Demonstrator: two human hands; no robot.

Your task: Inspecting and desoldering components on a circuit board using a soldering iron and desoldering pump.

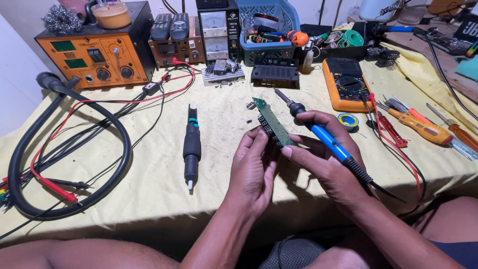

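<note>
A narrow green circuit board (271, 121) with small black parts is held above the yellow-covered table (149, 159). My left hand (254, 169) grips the board's near end from the left. My right hand (323, 154) pinches the same end with thumb and forefinger, and also holds a blue-handled soldering iron (326, 141) across its fingers. The iron's metal tip (281, 95) points away toward the back of the table, just right of the board.
A black desoldering pump (191, 148) lies left of my hands. An orange rework station (97, 55) with a thick black hose (64, 164) stands at the back left. A yellow multimeter (346, 83), a solder spool (347, 120) and screwdrivers (423, 127) lie to the right.
</note>
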